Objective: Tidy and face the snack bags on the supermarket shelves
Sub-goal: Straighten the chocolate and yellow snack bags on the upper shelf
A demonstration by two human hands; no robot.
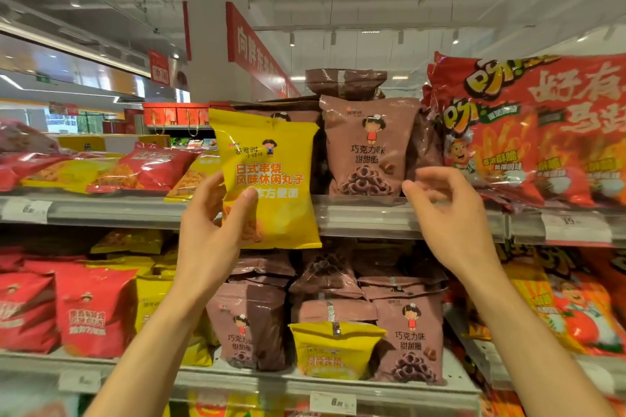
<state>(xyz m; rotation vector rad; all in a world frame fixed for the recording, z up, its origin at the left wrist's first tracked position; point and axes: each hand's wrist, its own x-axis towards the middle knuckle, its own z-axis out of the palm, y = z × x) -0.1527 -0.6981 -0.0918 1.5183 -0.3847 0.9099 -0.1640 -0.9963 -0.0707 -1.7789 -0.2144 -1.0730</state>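
At the snack aisle, my left hand (211,234) holds a bright yellow plastic snack bag (267,179) in front of the upper grey metal shelf (366,217), thumb pressed on the printed front and fingers curled behind its lower left edge. The bag stands upright, its long axis vertical and tipped slightly left at the top, its front toward me. My right hand (454,213) hangs free just right of it, the grip loosely open and holding nothing, fingertips near the base of a mauve-brown chocolate-ring snack bag (367,145) that stands upright and front-facing on the upper shelf. A large red crinkled snack bag (528,125) leans beside it on the right. On the shelf below, more mauve-brown bags (410,332) stand around a small yellow pouch (333,349), with red snack bags (91,308) at the left.
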